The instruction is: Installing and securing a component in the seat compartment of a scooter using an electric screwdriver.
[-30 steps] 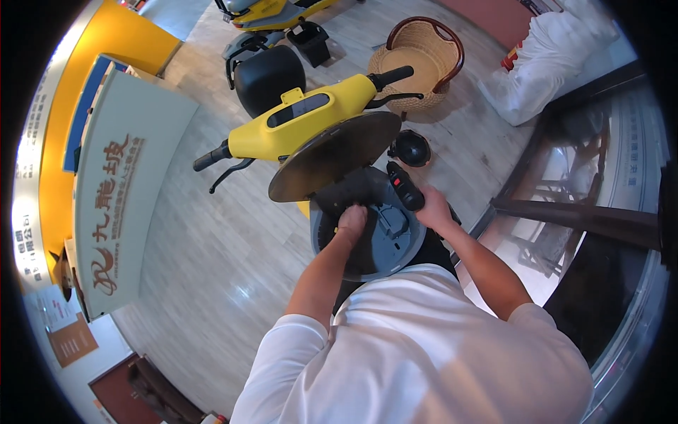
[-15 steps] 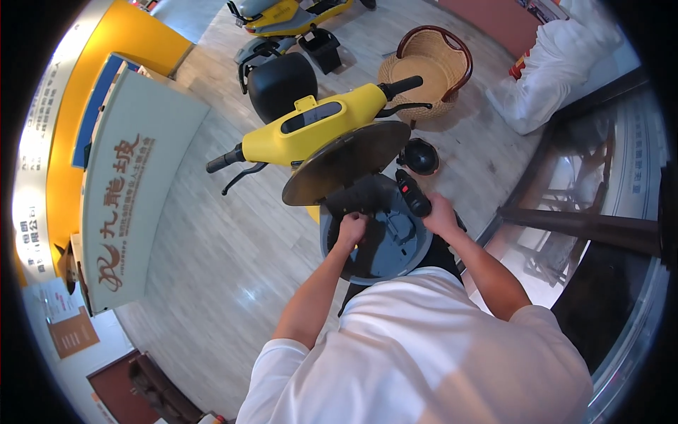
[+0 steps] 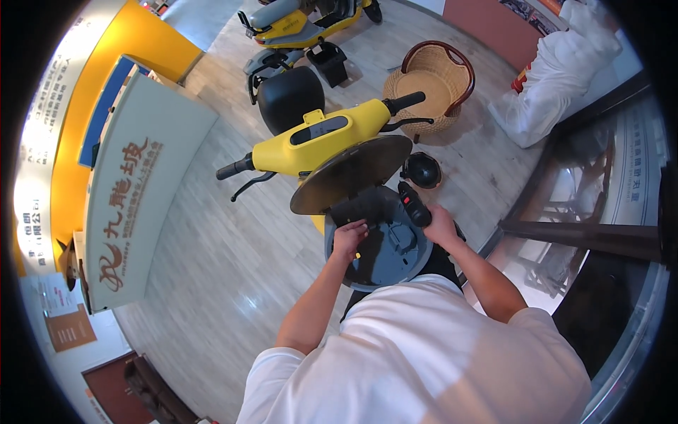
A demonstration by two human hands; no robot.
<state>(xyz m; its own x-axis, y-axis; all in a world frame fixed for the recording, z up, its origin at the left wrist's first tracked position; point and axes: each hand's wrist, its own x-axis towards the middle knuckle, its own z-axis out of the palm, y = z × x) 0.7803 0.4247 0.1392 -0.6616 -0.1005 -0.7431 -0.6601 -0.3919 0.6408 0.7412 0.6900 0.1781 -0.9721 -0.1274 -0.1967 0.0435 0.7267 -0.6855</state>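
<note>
A round grey-blue storage bin stands before me against a yellow scooter front, its dark oval lid tilted up. My left hand is over the bin's left side, fingers curled and tips pressed together; whatever they hold is too small to make out. Just below those fingers shows a small yellow spot. At the bin's right rim, my right hand grips a black cordless power screwdriver with red marks, its front end pointing away from me. Past the lid are the scooter's yellow handlebars.
A black helmet lies on the floor right of the bin. Farther off are a wicker chair, a black box and another yellow scooter. A pale counter stands left, a dark-framed glass door right.
The view has shifted, so the scene sits lower and slightly right. My left hand has drawn a little left and its fingers point more to the right. The right hand keeps its grip.
</note>
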